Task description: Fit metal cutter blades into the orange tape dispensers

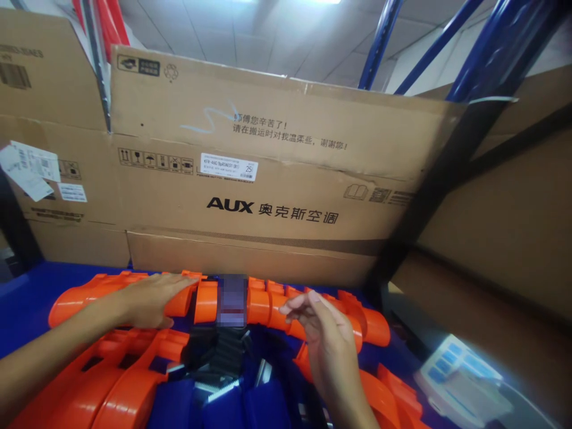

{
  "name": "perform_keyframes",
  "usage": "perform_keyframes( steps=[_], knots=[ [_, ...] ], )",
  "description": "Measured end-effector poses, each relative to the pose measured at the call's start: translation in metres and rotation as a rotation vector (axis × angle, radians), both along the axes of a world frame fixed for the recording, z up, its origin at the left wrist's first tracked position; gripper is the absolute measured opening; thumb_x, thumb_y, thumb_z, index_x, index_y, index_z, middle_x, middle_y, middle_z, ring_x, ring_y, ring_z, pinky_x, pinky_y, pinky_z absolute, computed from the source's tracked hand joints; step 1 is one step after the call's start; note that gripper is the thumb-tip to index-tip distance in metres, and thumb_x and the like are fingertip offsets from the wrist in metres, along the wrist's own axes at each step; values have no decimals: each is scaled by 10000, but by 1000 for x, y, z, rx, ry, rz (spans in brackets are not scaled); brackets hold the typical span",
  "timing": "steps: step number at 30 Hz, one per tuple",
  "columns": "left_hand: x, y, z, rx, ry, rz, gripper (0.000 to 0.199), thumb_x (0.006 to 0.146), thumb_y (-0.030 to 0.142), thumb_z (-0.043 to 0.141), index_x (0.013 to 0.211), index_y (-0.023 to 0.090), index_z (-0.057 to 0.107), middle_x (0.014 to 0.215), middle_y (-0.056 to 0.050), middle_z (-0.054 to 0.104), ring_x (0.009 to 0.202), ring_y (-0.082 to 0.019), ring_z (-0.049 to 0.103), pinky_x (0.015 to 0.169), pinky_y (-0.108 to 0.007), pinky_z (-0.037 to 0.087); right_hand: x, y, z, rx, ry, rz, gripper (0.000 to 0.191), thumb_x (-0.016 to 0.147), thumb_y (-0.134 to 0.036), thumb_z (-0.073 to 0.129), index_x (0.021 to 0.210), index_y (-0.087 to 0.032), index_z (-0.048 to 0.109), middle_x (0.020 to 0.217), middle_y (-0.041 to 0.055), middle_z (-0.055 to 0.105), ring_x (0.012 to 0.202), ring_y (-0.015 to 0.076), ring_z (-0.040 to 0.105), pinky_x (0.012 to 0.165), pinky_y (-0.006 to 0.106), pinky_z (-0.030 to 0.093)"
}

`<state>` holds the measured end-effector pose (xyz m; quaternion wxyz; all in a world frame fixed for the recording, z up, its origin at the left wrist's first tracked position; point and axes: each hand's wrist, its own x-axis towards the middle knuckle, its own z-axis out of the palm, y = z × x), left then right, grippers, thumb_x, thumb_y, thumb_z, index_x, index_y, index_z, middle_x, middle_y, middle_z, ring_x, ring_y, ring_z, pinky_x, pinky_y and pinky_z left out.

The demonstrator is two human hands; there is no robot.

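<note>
Fingers [176, 287] spread wide on our left hand [147, 301] and loosely bent on our right hand [328, 330], we reach to orange pieces [259, 305] lined up on a blue surface [24, 301] before the AUX carton [272, 185]. Blue rack posts [379, 42] rise right of that carton; pale ceiling panels [250, 39] show above it.

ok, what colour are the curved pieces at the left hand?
Bright orange; the curved pieces show in the head view.
</note>
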<state>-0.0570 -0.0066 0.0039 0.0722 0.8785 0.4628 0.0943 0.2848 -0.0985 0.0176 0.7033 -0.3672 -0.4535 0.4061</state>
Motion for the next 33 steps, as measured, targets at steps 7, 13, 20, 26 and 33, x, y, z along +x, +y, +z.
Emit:
perform_keyframes(
  steps=[7, 13, 20, 26, 33],
  knots=[
    [8, 7, -12, 19, -42, 12, 640, 728, 242, 695, 1361, 200, 612, 1349, -172, 680, 1201, -398, 650, 990, -500, 508, 1, 0, -2, -19, 16, 0, 386, 893, -534, 710, 751, -178, 754, 686, 63, 729, 669, 200, 654, 688, 314, 517],
    [4, 5, 19, 123, -95, -29, 661, 813, 317, 695, 1443, 207, 527, 1432, -162, 611, 1331, -377, 536, 1117, -519, 413, 1, 2, -2, -15, 31, 17, 373, 903, -518, 697, 746, -182, 745, 667, 56, 710, 667, 200, 650, 674, 312, 513],
    [40, -60, 55, 340, -229, -389, 766, 886, 200, 645, 1588, 288, 351, 1542, -108, 510, 1409, -314, 440, 1147, -489, 426, -8, -2, -3, -81, -101, 88, 359, 907, -528, 692, 1051, -202, 739, 809, 51, 722, 636, 152, 568, 554, 255, 449],
    [83, -95, 34, 360, -195, -693, 769, 850, 114, 668, 1563, 234, 407, 1516, -180, 552, 1411, -356, 464, 1162, -611, 398, -21, -4, -8, -230, -130, 203, 430, 908, -541, 693, 1201, -232, 638, 666, -24, 614, 498, 81, 334, 421, 164, 248],
    [86, -99, 25, 206, -314, -730, 747, 852, 28, 621, 1541, 274, 469, 1573, -136, 525, 1449, -343, 458, 1216, -644, 304, -12, 4, -10, -306, -109, 171, 395, 850, -567, 740, 977, -212, 623, 584, -48, 597, 404, 53, 332, 342, 128, 225]
  ],
)
